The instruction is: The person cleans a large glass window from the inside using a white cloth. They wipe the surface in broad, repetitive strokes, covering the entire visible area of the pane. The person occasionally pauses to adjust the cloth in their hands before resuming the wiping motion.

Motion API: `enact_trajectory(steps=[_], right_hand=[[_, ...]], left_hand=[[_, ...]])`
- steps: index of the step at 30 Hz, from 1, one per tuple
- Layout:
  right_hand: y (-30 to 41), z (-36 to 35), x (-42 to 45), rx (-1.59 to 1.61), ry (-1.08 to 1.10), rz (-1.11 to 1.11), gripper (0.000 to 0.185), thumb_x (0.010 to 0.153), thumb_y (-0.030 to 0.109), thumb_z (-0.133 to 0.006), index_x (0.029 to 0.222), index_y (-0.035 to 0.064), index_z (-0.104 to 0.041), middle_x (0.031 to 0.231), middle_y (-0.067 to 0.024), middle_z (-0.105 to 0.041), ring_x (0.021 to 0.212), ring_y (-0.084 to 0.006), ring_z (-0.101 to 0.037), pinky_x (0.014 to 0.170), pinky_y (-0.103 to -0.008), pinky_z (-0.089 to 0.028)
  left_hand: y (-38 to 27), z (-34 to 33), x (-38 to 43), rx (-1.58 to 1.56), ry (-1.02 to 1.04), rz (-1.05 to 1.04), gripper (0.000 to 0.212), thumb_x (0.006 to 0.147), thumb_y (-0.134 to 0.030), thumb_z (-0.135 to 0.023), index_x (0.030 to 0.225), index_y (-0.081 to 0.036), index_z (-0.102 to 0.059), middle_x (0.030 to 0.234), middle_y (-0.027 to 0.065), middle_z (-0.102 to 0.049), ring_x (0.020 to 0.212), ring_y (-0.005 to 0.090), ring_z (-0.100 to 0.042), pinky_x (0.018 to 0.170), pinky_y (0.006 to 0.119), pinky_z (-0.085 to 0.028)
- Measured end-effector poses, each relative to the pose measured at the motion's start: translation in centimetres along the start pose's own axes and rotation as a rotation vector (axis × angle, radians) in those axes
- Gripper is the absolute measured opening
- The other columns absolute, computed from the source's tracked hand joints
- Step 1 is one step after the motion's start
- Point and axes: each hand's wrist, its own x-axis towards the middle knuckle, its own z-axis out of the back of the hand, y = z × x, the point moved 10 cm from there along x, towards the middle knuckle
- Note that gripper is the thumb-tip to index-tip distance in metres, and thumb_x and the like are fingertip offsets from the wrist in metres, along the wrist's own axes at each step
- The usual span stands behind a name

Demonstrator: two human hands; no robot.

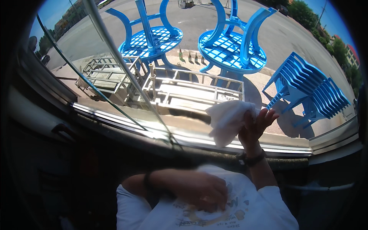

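Note:
At the centre right, my right hand (254, 125) is raised over the window sill and grips a thin white cloth (228, 123), which hangs to its left. A dark watch is on that wrist. My left hand (211, 189) lies across the front of my white printed shirt (172, 215), somewhat blurred, with its fingers bent; whether they hold anything is hidden. Beyond the cloth is the metal track of the sliding window (276, 149). The edges of glass panes (135, 86) slant across the view on the left.
Outside, just past the sill, lie pale metal frames (195, 74). Blue plastic tables (233, 51) stand farther out with upturned tables on top. Blue stools (304, 86) are stacked at the right. Several glass bottles (190, 57) stand on the pavement. The window's right jamb (335, 138) bounds the opening.

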Motion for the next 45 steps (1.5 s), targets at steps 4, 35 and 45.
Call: enact_trajectory(steps=[4, 35, 45], right_hand=[[-0.5, 1.1, 2.5, 0.043, -0.045, 0.009, 0.070, 0.089, 0.054, -0.062, 0.149, 0.0281, -0.036, 0.162, -0.0131, -0.013, 0.149, -0.0388, -0.004, 0.114, -0.0658, 0.005], [-1.7, 0.9, 1.5, 0.191, -0.084, -0.026, 0.043, 0.092, 0.039, -0.064, 0.133, 0.0290, -0.055, 0.154, -0.0075, -0.037, 0.147, -0.0341, -0.023, 0.117, -0.0583, 0.001], [-1.8, 0.7, 1.3, 0.203, -0.068, -0.004, 0.044, 0.090, 0.035, -0.067, 0.133, 0.0295, -0.056, 0.153, -0.0078, -0.040, 0.147, -0.0343, -0.024, 0.117, -0.0584, 0.002]], left_hand=[[0.3, -1.6, 1.4, 0.017, 0.056, -0.040, 0.028, 0.092, -0.016, -0.063, 0.116, -0.003, -0.060, 0.118, 0.0125, -0.060, 0.115, 0.0284, -0.055, 0.098, 0.040, -0.045], [-2.2, -0.1, 3.3, 0.019, -0.070, -0.202, 0.011, 0.082, -0.003, -0.063, 0.082, 0.002, -0.052, 0.084, 0.0151, -0.054, 0.079, 0.0336, -0.056, 0.072, 0.040, -0.048], [1.2, 0.0, 1.3, -0.066, 0.101, 0.160, 0.025, 0.087, -0.018, -0.062, 0.102, 0.000, -0.056, 0.108, 0.0177, -0.053, 0.106, 0.0333, -0.052, 0.093, 0.041, -0.043]])
